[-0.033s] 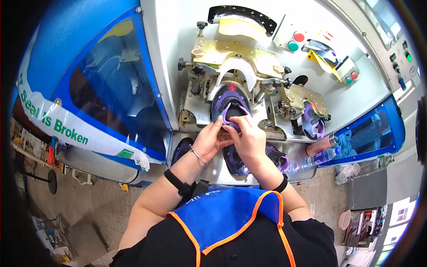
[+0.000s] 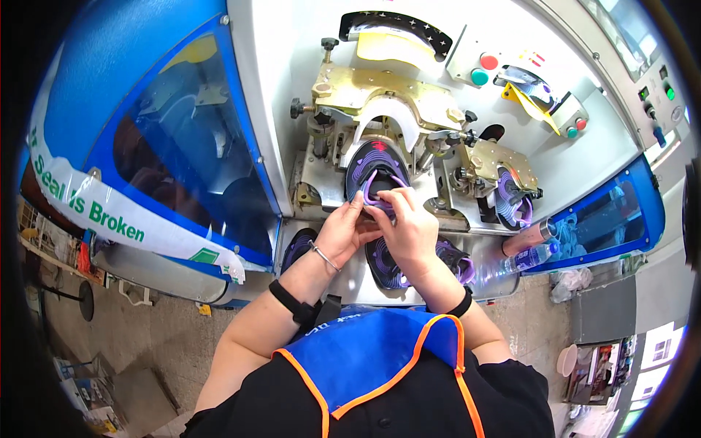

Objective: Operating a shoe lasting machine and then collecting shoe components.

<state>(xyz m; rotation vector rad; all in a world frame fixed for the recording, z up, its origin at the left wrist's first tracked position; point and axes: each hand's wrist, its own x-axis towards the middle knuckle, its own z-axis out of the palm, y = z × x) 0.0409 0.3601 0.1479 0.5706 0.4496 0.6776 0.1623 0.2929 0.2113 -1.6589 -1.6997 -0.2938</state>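
Observation:
A black shoe upper (image 2: 374, 162) with purple lines and a red toe mark points its toe into the machine, under a white curved pad (image 2: 391, 120). At its purple-edged collar (image 2: 371, 190), my left hand (image 2: 345, 228) closes thumb and fingers on the near left side. My right hand (image 2: 406, 223) pinches the same collar from the right, fingertips bent in at the opening. Both hands nearly meet and cover most of the heel. Below them another black and purple shoe upper (image 2: 385, 266) lies on the metal ledge, with further uppers to its left (image 2: 299, 247) and right (image 2: 454, 259).
A brass-coloured clamp plate (image 2: 350, 84) with black knobs stands ahead. To the right is a second station (image 2: 504, 164) holding an upper. A pink tumbler (image 2: 529, 237) and a plastic bottle (image 2: 531, 256) lie at the ledge's right. A blue windowed door (image 2: 190, 139) bounds the left.

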